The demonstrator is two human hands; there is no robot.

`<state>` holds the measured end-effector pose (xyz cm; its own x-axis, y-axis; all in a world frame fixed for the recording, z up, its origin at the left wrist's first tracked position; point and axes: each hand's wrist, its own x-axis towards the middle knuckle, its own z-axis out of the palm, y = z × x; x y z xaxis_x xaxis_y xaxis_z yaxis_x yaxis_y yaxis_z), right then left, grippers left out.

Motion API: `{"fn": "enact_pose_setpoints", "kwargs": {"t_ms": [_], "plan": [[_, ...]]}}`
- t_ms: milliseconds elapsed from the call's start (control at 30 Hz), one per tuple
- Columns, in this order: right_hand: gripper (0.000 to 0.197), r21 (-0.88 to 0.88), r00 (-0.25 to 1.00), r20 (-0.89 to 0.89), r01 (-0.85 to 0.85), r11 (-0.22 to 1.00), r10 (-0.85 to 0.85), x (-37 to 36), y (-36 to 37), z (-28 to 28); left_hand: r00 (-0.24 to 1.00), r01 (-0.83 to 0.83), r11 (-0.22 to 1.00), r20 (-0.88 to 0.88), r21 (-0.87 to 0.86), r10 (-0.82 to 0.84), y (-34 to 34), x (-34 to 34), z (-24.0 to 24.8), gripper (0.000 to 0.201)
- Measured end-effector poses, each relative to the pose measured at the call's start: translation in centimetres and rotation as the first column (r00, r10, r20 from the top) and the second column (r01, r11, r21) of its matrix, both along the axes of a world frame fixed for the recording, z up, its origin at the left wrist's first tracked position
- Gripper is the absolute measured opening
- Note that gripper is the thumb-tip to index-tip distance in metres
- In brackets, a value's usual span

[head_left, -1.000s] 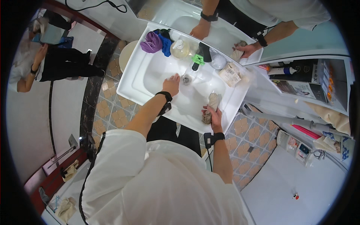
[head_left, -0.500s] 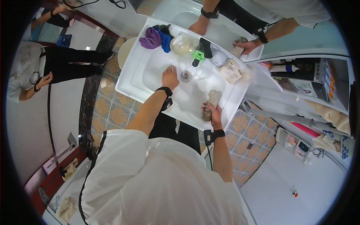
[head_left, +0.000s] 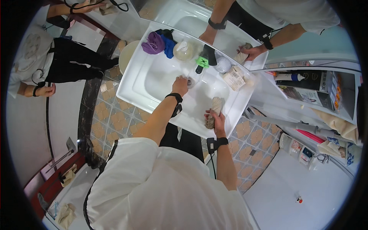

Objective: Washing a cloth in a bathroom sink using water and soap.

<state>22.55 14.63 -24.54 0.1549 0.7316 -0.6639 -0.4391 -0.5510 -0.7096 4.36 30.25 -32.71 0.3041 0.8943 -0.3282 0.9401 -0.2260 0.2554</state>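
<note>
Washbasin (head_left: pixel 132 86): white and wide, it sat in front of you with both your hands over its bowl.
Left forearm (head_left: pixel 159 117): you had it stretched forward and angled to the right, a black wristband (head_left: pixel 176 98) around the wrist.
Left hand (head_left: pixel 180 85): it was low in the bowl, back upward, fingers pointing away from you, just beside the drain (head_left: pixel 190 82); whether those fingers were curled closed or touched the drain, you could not tell from this angle.
Right forearm (head_left: pixel 226 165): yours rose from the lower edge, leaning slightly left, with a black strap (head_left: pixel 221 141) around the wrist, a small black box (head_left: pixel 210 145) on it and a thin cable hanging down.
Right hand (head_left: pixel 218 122): you had it wrapped around a twisted beige cloth (head_left: pixel 216 105), fingertips showing on the cloth's left side.
Beige cloth: it was in your right grip, over the basin's right part, its paler end pointing away from you and its darker end toward you.
Back ledge: beyond your hands sat a purple cloth (head_left: pixel 153 43), a blue cloth (head_left: pixel 168 46), a pump bottle (head_left: pixel 183 51) of pale yellow liquid and a white packet (head_left: pixel 234 78).
Mirror (head_left: pixel 320 48): it reflected both your arms.
</note>
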Motion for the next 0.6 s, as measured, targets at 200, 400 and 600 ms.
{"fn": "enact_pose_setpoints", "kwargs": {"t_ms": [200, 400, 600], "plan": [[0.028, 0.000, 0.999, -0.038, 0.005, 1.000, -0.005, 0.5, -0.5, -0.3, 0.990, -0.087, 0.993, 0.117, 0.082, 0.077, -0.1, 1.6, 1.2, 0.016], [0.028, -0.027, 0.999, -0.019, -0.032, 0.999, 0.031, 0.1, 0.7, 0.5, 0.735, -0.467, 0.829, 0.385, -0.308, 0.558, 1.8, 2.1, 0.5, 0.014], [0.027, -0.016, 1.000, 0.003, -0.030, 0.999, 0.031, 0.2, 0.2, 0.6, 0.151, -0.158, 0.587, 0.568, -0.794, 0.809, 1.5, 1.3, 0.8, 0.012]]}}
